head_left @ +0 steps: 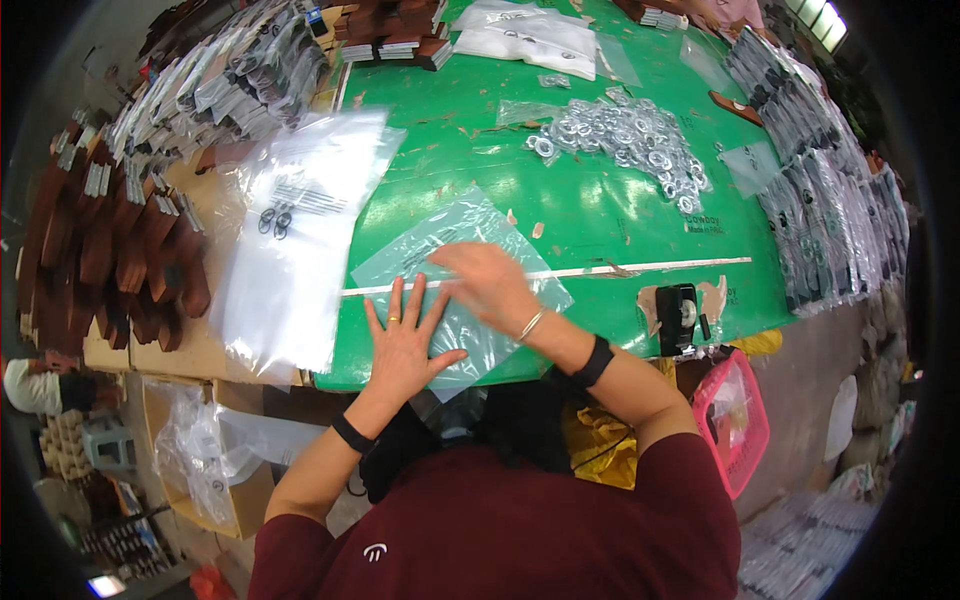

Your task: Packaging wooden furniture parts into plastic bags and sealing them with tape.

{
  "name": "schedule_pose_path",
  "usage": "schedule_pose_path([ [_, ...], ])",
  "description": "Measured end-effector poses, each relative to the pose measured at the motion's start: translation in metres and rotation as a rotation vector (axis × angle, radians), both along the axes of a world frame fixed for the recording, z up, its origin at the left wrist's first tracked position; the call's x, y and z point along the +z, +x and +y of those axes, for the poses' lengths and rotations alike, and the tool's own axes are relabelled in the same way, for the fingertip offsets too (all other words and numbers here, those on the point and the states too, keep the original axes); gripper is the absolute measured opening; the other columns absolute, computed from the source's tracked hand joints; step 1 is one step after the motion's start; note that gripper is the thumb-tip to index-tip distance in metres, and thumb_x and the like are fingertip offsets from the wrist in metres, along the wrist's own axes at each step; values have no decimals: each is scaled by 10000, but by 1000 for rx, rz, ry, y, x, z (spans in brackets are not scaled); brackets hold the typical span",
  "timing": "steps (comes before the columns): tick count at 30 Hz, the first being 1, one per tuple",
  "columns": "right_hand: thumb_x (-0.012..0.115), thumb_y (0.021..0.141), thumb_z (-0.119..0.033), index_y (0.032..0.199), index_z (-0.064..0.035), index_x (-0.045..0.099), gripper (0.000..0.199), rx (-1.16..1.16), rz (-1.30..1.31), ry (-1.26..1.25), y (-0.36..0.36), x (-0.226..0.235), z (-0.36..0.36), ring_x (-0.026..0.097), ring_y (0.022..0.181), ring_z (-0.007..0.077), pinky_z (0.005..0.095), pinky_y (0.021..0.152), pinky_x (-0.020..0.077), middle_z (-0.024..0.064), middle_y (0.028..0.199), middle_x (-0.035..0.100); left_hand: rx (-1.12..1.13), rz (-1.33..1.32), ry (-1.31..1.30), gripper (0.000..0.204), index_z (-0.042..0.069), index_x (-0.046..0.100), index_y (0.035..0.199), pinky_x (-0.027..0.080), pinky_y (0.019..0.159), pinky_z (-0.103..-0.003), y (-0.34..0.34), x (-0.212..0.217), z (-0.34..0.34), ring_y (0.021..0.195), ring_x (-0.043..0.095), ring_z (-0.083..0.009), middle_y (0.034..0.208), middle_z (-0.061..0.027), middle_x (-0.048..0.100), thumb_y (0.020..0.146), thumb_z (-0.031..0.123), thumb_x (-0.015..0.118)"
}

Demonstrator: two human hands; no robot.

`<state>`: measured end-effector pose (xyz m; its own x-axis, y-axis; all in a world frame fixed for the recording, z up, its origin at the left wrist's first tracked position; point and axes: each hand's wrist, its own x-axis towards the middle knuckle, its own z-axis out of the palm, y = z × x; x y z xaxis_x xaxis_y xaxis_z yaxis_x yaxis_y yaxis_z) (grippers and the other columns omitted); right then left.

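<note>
— So why is the left hand spread flat, fingers wide?
— It pins the clear plastic bag at the near edge of the green table, so it can't slide.
— And the right hand?
— Blurred; seemingly open, smoothing the bag. The metal washers lie heaped toward the far edge.

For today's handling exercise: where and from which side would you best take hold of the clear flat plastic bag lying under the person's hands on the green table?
Probably the clear flat plastic bag is best pinched at its far free corner, coming from the table's far side: it lies flat, and both hands, left and right, press its near part down.
</note>
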<state>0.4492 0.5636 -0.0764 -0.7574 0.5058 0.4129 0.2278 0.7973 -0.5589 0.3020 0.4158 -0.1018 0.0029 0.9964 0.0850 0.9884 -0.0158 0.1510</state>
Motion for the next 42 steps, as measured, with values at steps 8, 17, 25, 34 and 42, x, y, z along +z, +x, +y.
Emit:
schedule_pose_path([
  [8, 620, 914, -414, 1434, -215, 490, 572, 5, -212, 194, -7, -55, 37, 273, 1474, 326, 627, 1177, 165, 127, 1574, 339, 47, 5, 5, 981, 184, 342, 1549, 112, 1073, -773, -5, 0, 9, 1507, 141, -399, 1636, -139, 205, 772, 711, 627],
  [17, 718, 832, -262, 1296, -204, 612, 479, -729, -313, 225, 3, -2, 171, 312, 1441, 358, 671, 1139, 205, 113, 1561, 360, 46, 9, 20, 957, 214, 316, 1560, 102, 1082, -765, -7, -8, 4, 1501, 158, -407, 1642, -137, 191, 787, 671, 646],
  [25, 592, 938, -281, 1181, -107, 708, 321, -800, -19, -73, -2, -4, 254, 463, 1353, 296, 543, 1120, 323, 109, 1404, 558, 41, -49, -5, 923, 208, 345, 1548, 57, 1075, -775, 4, 0, -11, 1498, 145, -422, 1635, -163, 195, 804, 676, 625],
  [34, 601, 951, -96, 1189, 13, 674, 272, -537, 769, -346, 124, 89, 69, 682, 960, 158, 286, 878, 516, 94, 1080, 714, 79, 38, -5, 908, 231, 280, 1575, 77, 1096, -752, -13, -3, 5, 1518, 125, -377, 1657, -116, 154, 839, 647, 610],
  [42, 590, 914, 21, 1196, -33, 675, 300, -1399, 517, 123, 346, 17, -145, 666, 966, 158, 303, 843, 520, 66, 1109, 683, 26, 118, -20, 901, 259, 256, 1582, 137, 1068, -769, -15, -20, 11, 1507, 153, -387, 1655, -111, 162, 851, 664, 594],
])
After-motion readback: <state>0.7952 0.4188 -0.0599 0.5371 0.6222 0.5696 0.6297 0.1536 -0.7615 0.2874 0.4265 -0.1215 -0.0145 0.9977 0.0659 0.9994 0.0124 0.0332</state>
